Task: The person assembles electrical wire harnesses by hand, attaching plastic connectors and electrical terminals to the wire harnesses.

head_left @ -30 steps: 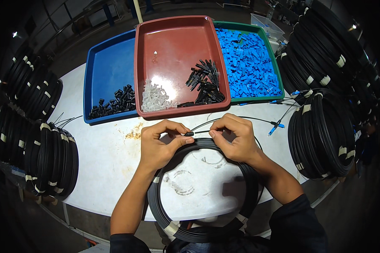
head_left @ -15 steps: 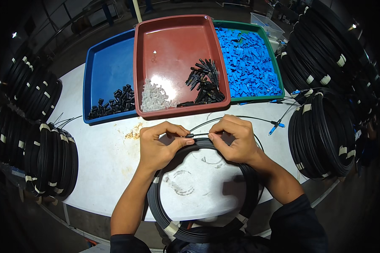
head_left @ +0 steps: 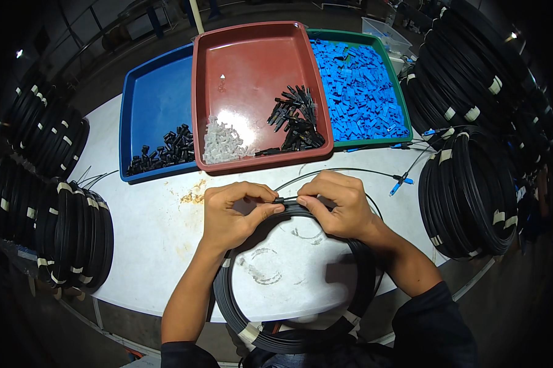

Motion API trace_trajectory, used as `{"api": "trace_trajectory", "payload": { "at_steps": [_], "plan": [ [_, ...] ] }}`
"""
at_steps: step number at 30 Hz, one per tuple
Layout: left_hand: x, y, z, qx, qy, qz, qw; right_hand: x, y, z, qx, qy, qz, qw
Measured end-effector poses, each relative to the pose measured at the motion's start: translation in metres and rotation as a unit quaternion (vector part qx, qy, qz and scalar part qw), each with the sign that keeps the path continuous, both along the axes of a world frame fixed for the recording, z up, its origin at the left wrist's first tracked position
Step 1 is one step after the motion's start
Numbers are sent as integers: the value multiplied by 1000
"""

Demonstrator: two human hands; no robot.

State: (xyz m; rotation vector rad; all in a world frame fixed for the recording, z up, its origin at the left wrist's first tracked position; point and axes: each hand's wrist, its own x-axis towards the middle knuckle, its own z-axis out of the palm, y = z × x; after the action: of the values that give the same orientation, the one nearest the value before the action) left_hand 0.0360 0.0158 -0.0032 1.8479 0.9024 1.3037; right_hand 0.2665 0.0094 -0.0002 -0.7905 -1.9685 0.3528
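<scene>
My left hand (head_left: 235,211) pinches a small black sleeve (head_left: 279,200) between thumb and fingers. A thin black cable runs from that sleeve to my right hand (head_left: 339,203), which grips the cable a short way off. Beneath both hands lies a taped coil of black cable (head_left: 228,295), partly on the table and partly over its near edge. A loose cable length (head_left: 344,170) arcs behind my right hand to a blue connector (head_left: 401,184) on the table. What sits inside my fingertips is mostly hidden.
Behind my hands stand a blue tray (head_left: 157,92) with black sleeves, a red tray (head_left: 252,55) with clear and black small parts, and a green tray (head_left: 401,101) full of blue connector housings. Taped cable coils are stacked left (head_left: 74,239) and right (head_left: 466,196) on the white table (head_left: 148,245).
My right hand has moved slightly left, nearer my left hand, so less cable shows between them. Both hands keep their pinch. The view has shifted a little.
</scene>
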Motion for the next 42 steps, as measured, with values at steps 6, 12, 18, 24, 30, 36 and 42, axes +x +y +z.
{"api": "trace_trajectory", "payload": {
  "at_steps": [6, 12, 18, 24, 30, 36, 42],
  "plan": [
    [2, 0, 2, 38, 52, -24, 998, -1, -1, -1, -1, -16, 22, 1000],
    [3, -2, 5, 55, 58, 18, 997, -1, -1, -2, -6, -10, 0, 1000],
    [1, -1, 2, 68, 82, -6, 994, -5, 0, 3, 18, -27, 1, 999],
    [2, 1, 2, 135, 113, -9, 984, -3, 1, -3, 52, -49, 48, 996],
    [1, -2, 3, 112, 102, -6, 988, -1, 1, -1, 69, -51, 49, 995],
    [3, -1, 5, 134, 116, -18, 984, -3, -1, 0, 64, -53, 53, 995],
    [3, 1, 2, 159, 130, -27, 978, -2, -1, -2, 46, -47, 62, 996]
  ]
}}
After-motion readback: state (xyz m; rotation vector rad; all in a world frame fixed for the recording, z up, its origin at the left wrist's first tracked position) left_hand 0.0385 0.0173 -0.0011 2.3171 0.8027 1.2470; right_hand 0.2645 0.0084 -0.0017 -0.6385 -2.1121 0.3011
